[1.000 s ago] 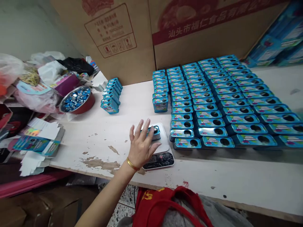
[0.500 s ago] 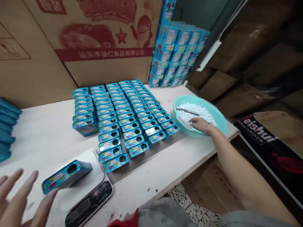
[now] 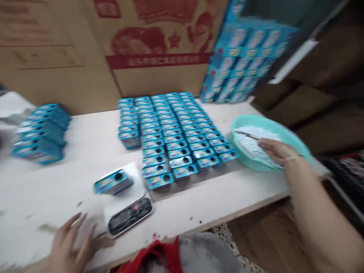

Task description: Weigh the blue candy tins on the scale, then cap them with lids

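A single blue tin [image 3: 113,181] with a round hole in its lid lies on the white platform of a small scale [image 3: 129,204]. My left hand [image 3: 69,244] rests low on the table beside the scale, fingers spread, holding nothing; it is smeared by motion. My right hand [image 3: 274,149] reaches into a teal basin [image 3: 295,144] of small white pieces and is closed on a scoop whose blade lies in the pieces. Between scale and basin stands a block of several rows of the same blue tins [image 3: 173,131].
A second stack of blue tins [image 3: 41,132] sits at the left. Large cardboard cartons [image 3: 85,57] stand along the back of the white table [image 3: 199,204]. Blue boxes [image 3: 244,64] are piled at the back right. A red and grey garment [image 3: 182,256] lies at the near edge.
The view swung right, then slightly back left. My left hand let go of the tin on the scale and dropped to the table. My right hand came into view in the basin.
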Demonstrator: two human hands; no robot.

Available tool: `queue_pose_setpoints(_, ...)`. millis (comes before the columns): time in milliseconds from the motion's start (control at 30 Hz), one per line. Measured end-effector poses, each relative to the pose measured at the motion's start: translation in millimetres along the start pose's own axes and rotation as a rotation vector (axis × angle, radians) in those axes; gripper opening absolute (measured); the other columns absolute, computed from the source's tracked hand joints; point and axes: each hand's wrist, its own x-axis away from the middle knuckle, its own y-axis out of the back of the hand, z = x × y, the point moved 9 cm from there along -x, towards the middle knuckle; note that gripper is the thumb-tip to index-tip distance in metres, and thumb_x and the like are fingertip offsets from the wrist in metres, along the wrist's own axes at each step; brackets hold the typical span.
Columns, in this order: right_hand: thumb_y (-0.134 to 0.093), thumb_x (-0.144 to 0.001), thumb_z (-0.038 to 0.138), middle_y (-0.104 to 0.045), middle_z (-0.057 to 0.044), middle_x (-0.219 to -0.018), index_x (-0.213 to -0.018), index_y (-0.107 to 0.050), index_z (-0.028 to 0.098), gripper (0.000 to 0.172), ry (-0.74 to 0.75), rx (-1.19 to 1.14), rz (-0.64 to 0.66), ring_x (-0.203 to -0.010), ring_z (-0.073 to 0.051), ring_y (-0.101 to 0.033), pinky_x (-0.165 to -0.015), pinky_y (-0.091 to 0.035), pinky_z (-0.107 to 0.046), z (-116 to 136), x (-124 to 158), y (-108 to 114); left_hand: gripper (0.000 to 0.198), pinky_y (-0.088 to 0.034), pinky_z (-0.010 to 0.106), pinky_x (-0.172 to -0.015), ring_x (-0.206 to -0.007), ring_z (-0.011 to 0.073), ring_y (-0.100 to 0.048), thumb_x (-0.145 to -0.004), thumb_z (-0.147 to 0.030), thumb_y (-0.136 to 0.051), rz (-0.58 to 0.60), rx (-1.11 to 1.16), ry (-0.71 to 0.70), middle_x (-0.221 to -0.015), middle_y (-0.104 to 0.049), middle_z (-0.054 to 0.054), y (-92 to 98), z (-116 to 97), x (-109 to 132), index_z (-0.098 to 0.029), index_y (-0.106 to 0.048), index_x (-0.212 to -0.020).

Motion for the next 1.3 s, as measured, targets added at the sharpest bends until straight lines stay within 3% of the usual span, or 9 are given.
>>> queue_pose_setpoints(133,-0.069,-0.068,0.01,-0.066,-0.012,-0.081,-0.068,-0.071,0.016,0.007,0.041,0.085,0.217,-0.069,-0.012,-0.059,-0.054,-0.046,-0.026,10,53,-79,0.036,-0.047,0.046,-0.091,-0.109,0.0262,-0.054,-0.086,-0.034,-0.049,0.126,-0.091,0.141,-0.117,-0.056,0.012,-2.5,9,51,-0.021,-0.052,-0.119)
queue_pose_setpoints(233,-0.084,-0.049,0.034,-0.068,-0.014,-0.089,-0.08,-0.074,0.02,0.035,0.147,0.27,0.573,-0.073,-0.019,-0.059,-0.055,-0.045,-0.031,17,132,-180,0.036,-0.046,0.046,-0.093,-0.112,0.026,-0.052,-0.088,-0.033,-0.048,0.134,-0.112,0.216,-0.12,-0.053,0.013,-4.4,11,76,-0.02,-0.048,-0.122)
queue_pose_setpoints(367,-0.073,-0.065,0.04,-0.067,-0.005,-0.075,-0.085,-0.071,0.017,0.031,0.345,0.427,1.065,-0.063,-0.014,-0.058,-0.06,-0.046,-0.028,13,258,-306,0.035,-0.045,0.046,-0.093,-0.112,0.0264,-0.051,-0.088,-0.033,-0.049,0.094,-0.148,0.234,-0.119,-0.054,0.013,-3.0,8,90,-0.018,-0.05,-0.12)
queue_pose_setpoints(500,-0.065,-0.07,0.024,-0.059,0.003,-0.052,-0.079,-0.069,0.017,0.012,0.562,0.592,1.197,-0.049,-0.013,-0.055,-0.052,-0.043,-0.026,-5,312,-372,0.032,-0.043,0.045,-0.093,-0.112,0.0267,-0.051,-0.087,-0.032,-0.051,0.066,-0.164,0.237,-0.117,-0.055,0.012,-1.8,9,93,-0.019,-0.053,-0.116)
queue_pose_setpoints(700,-0.065,-0.073,0.015,-0.069,-0.007,-0.084,-0.084,-0.072,0.017,0.013,0.98,0.915,1.159,-0.077,-0.021,-0.062,-0.071,-0.045,-0.031,-16,333,-395,0.03,-0.042,0.043,-0.094,-0.11,0.0263,-0.052,-0.086,-0.031,-0.053,0.038,-0.151,0.249,-0.115,-0.057,0.011,-1.9,11,94,-0.02,-0.056,-0.113)
queue_pose_setpoints(967,-0.048,-0.082,0.009,-0.068,-0.012,-0.089,-0.084,-0.071,0.014,0.024,1.16,0.97,1.21,-0.085,-0.022,-0.062,-0.077,-0.047,-0.033,-15,350,-393,0.03,-0.04,0.041,-0.096,-0.11,0.0251,-0.052,-0.082,-0.03,-0.057,0.011,-0.152,0.265,-0.113,-0.058,0.011,-1.8,7,93,-0.018,-0.058,-0.109)
queue_pose_setpoints(1033,-0.053,-0.081,0.015,-0.068,-0.009,-0.083,-0.084,-0.071,0.015,0.018,1.026,0.853,1.197,-0.077,-0.02,-0.062,-0.072,-0.048,-0.032,-7,342,-389,0.029,-0.04,0.041,-0.096,-0.11,0.025,-0.051,-0.082,-0.029,-0.058,0.013,-0.145,0.271,-0.113,-0.059,0.011,-2.8,7,94,-0.018,-0.058,-0.109)
queue_pose_setpoints(1167,-0.067,-0.074,0.034,-0.063,-0.002,-0.063,-0.082,-0.07,0.016,0.02,0.367,0.612,1.203,-0.053,-0.012,-0.054,-0.052,-0.045,-0.026,-18,304,-373,0.029,-0.039,0.041,-0.097,-0.11,0.0247,-0.052,-0.081,-0.028,-0.059,0.005,-0.129,0.28,-0.112,-0.059,0.01,-3.1,8,95,-0.018,-0.059,-0.108)
queue_pose_setpoints(1300,-0.075,-0.067,0.035,-0.066,-0.005,-0.078,-0.08,-0.07,0.016,0.023,-0.036,0.43,1.114,-0.067,-0.012,-0.059,-0.059,-0.048,-0.024,-37,275,-351,0.029,-0.039,0.042,-0.097,-0.11,0.0248,-0.052,-0.08,-0.028,-0.06,0.001,-0.124,0.287,-0.112,-0.059,0.01,-3.7,8,95,-0.019,-0.059,-0.108)
